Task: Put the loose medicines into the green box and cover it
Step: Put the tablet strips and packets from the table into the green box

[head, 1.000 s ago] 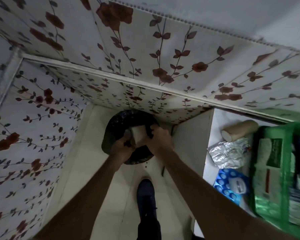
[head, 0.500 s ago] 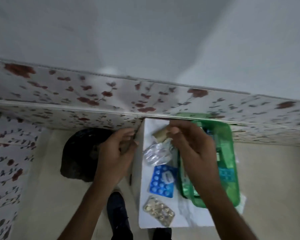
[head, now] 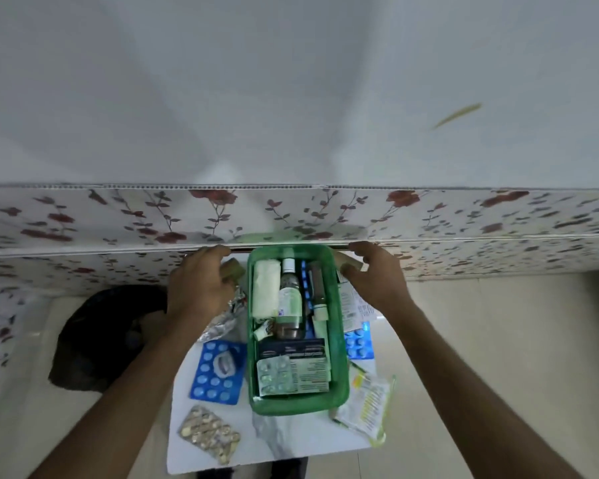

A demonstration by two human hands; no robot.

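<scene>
The green box (head: 296,406) stands lidless on the small white table (head: 293,440), filled with bottles, tubes, cartons and a blister strip. My left hand (head: 201,288) curls around a tan roll (head: 235,269) at the box's far left corner, above a crumpled foil strip (head: 222,321). My right hand (head: 377,281) is at the far right corner, thumb and fingers pinching a small beige item (head: 351,261). Loose on the table lie a blue blister pack (head: 215,375), a gold capsule strip (head: 210,433), a second blue blister pack (head: 358,344), a white printed pack (head: 351,305) and a yellow-green sachet (head: 367,406). No lid is visible.
A floral wall panel (head: 291,216) with a rail runs right behind the table, touching my fingertips. A black bag-lined bin (head: 108,337) sits on the floor to the left. Pale floor tiles surround the table.
My view swung from the black bin to the table. Both hands left the bin; the left moved to the roll, the right crossed to the box's far right corner.
</scene>
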